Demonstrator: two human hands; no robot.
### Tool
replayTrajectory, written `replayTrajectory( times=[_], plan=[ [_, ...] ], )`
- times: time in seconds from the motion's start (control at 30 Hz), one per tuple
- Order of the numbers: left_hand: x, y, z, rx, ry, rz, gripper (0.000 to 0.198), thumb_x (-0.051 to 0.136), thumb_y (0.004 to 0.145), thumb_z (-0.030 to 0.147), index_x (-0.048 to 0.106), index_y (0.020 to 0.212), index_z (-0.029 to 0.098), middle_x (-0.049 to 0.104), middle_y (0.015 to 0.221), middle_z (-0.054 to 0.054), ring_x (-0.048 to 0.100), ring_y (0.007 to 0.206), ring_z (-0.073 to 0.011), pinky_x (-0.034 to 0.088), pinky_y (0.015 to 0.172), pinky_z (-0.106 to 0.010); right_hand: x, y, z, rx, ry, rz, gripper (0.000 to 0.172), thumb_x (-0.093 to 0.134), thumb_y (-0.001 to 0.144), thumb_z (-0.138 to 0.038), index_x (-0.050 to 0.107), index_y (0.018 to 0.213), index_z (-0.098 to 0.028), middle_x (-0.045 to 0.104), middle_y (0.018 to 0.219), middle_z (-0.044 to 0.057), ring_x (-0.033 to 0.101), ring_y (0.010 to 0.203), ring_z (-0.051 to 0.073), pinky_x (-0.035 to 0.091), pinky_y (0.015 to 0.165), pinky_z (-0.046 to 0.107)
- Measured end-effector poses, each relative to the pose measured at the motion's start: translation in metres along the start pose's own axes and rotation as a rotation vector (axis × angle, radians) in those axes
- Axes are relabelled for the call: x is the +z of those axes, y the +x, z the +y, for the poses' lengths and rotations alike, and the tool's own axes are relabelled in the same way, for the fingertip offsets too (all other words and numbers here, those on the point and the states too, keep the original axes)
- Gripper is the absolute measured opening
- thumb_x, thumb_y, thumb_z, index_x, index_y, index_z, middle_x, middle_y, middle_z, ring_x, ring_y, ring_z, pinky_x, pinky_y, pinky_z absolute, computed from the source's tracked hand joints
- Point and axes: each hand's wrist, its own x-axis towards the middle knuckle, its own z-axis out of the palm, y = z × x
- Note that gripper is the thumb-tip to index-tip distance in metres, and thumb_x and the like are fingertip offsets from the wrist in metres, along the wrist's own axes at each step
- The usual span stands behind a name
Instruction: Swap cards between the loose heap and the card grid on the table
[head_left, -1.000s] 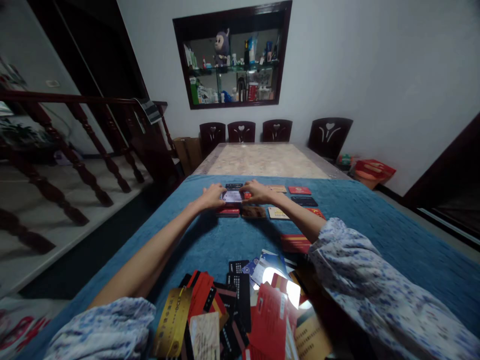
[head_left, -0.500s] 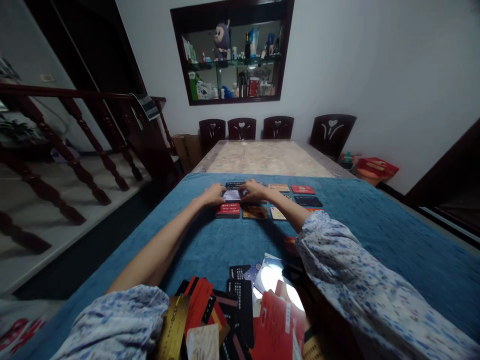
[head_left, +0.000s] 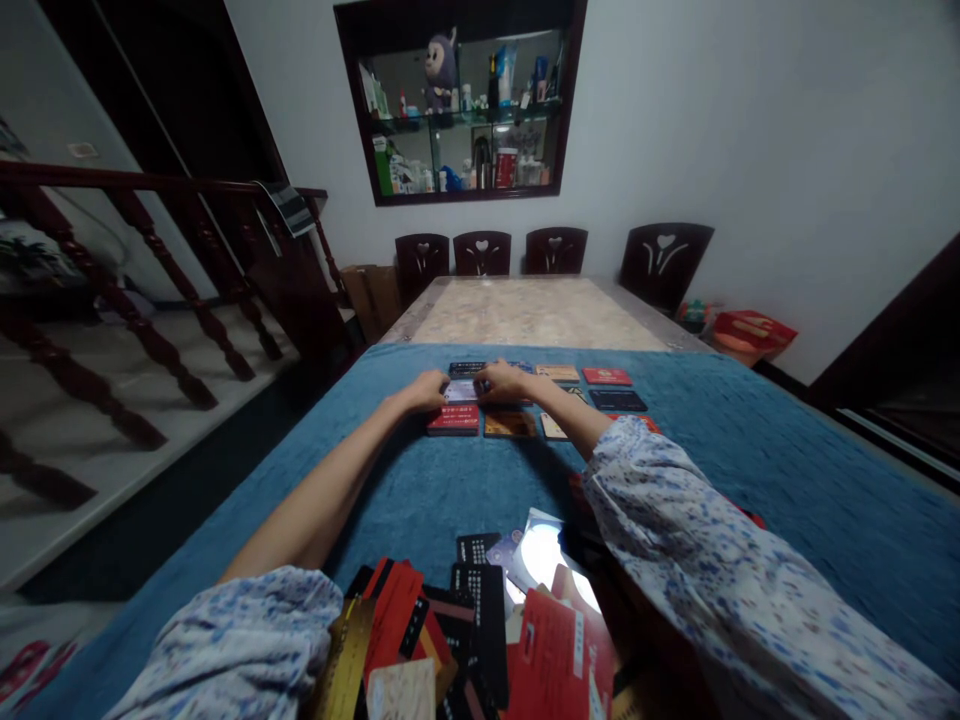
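Observation:
Both arms reach far over a blue cloth [head_left: 750, 440]. My left hand [head_left: 424, 391] and my right hand [head_left: 503, 381] meet on a pale card [head_left: 460, 391], fingers curled on its two short edges. That card lies in a grid of cards: a red card [head_left: 454, 419] and a brown card [head_left: 509, 424] in front of it, a dark card [head_left: 466, 368] behind. More laid-out cards run to the right, among them a red one [head_left: 606, 376] and a black one [head_left: 616, 400].
A loose heap of several cards [head_left: 480, 620], red, black and gold, lies at the near edge below my sleeves. Beyond the cloth the marble tabletop [head_left: 525, 315] shows, with dark chairs [head_left: 481, 252] behind it. A wooden stair railing [head_left: 150, 290] stands left.
Both hands stayed on the pale card and lowered it slightly onto the cloth in the grid. The view shifted a little forward.

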Motion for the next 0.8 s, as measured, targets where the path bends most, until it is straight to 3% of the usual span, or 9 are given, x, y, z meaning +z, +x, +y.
replayTrajectory(
  times=[0.2,0.57,0.8],
  plan=[
    [0.002,0.001,-0.003,-0.003,-0.010,-0.011,0.021,0.058,0.066,0.012,0.070,0.083,0.013,0.069,0.079,-0.004,0.062,0.075,-0.0181,0.044,0.064,-0.021,-0.005,-0.007,-0.007,0.018,-0.010,0.010,0.030,0.066,0.082,-0.040,0.072,0.106,-0.023,0.074,0.107,0.007,0.066,0.097,0.022,0.045,0.073,0.023],
    [-0.002,-0.001,0.000,0.005,0.001,-0.034,0.024,0.055,0.066,0.010,0.070,0.085,0.012,0.068,0.078,-0.004,0.060,0.073,-0.0177,0.040,0.060,-0.021,-0.003,-0.010,-0.013,0.005,-0.039,0.030,0.026,0.063,0.083,-0.033,0.072,0.106,-0.025,0.072,0.114,0.008,0.063,0.106,0.025,0.047,0.082,0.028],
    [-0.005,-0.003,0.003,0.004,-0.014,-0.039,0.036,0.055,0.068,0.010,0.071,0.100,0.013,0.071,0.086,-0.004,0.064,0.077,-0.0184,0.046,0.066,-0.021,-0.003,-0.008,-0.008,-0.001,-0.040,0.029,0.031,0.065,0.082,-0.042,0.072,0.108,-0.026,0.073,0.109,0.007,0.064,0.101,0.023,0.045,0.087,0.029]
  ],
)
